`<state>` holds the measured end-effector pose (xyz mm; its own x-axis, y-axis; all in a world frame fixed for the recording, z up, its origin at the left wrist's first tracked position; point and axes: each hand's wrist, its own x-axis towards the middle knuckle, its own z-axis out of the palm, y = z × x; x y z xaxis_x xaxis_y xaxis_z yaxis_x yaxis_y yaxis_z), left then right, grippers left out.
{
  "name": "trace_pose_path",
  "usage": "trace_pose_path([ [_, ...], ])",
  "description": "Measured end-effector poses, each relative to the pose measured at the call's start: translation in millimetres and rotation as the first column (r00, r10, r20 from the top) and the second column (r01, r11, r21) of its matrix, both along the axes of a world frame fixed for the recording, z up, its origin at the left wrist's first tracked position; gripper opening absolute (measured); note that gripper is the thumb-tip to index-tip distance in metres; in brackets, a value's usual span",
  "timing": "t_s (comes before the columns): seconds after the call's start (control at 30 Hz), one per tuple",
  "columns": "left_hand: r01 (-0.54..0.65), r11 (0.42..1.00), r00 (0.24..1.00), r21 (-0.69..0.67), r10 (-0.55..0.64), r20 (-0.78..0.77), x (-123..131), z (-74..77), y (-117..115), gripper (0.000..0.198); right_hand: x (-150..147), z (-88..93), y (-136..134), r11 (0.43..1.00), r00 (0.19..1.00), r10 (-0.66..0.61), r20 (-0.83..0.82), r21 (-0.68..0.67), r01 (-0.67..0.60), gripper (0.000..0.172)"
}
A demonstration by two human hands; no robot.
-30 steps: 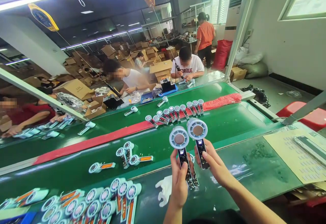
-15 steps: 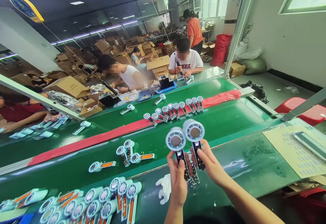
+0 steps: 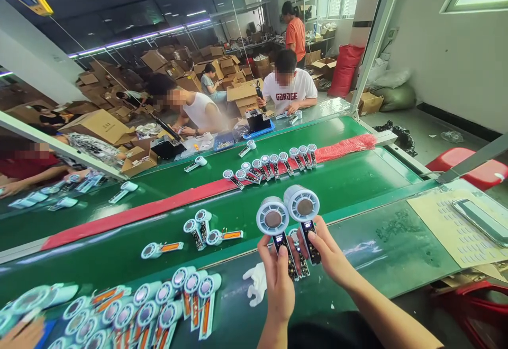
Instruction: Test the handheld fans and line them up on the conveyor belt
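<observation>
My left hand [image 3: 279, 285] is closed around the handle of a light-blue handheld fan [image 3: 272, 216], thumb on its bare circuit board. In my right hand [image 3: 328, 248] is a second handheld fan [image 3: 302, 203], gripped the same way. Both fans stand upright side by side, round heads up and touching or nearly so, and a small lit display on each board reads about 100. Behind and below them, partly hidden by my fingers, another fan [image 3: 304, 268] lies on the bench. A white glove [image 3: 255, 284] rests left of my left wrist.
Many fans with orange-filled handles [image 3: 146, 312] crowd the lower left, where another person's hand [image 3: 24, 333] reaches in. Several fans with bare boards [image 3: 273, 165] line the red strip [image 3: 151, 209] on the green belt. Co-workers sit opposite. A yellowish sheet [image 3: 444, 222] lies right.
Another person's hand has come in at the lower left. The co-worker opposite in white has raised the screwdriver from the work. My hands hold both fans almost unmoved; the view has shifted slightly.
</observation>
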<state>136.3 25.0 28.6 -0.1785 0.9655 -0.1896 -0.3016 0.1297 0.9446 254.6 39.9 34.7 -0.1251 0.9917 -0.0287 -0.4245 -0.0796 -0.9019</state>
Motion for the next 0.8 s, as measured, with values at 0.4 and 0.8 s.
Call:
trace_pose_path([
  [0.4,0.116,0.993,0.991,0.022,-0.117,0.06,-8,2.6,8,0.042,6,2.3,5,0.998,0.996,0.061,-0.063,-0.02,-0.063,0.034],
  [0.8,0.074,0.997,0.995,-0.004,-0.074,0.062,-10,14.2,11,0.041,10,2.6,1,0.994,0.99,0.094,-0.103,-0.045,-0.099,0.033],
])
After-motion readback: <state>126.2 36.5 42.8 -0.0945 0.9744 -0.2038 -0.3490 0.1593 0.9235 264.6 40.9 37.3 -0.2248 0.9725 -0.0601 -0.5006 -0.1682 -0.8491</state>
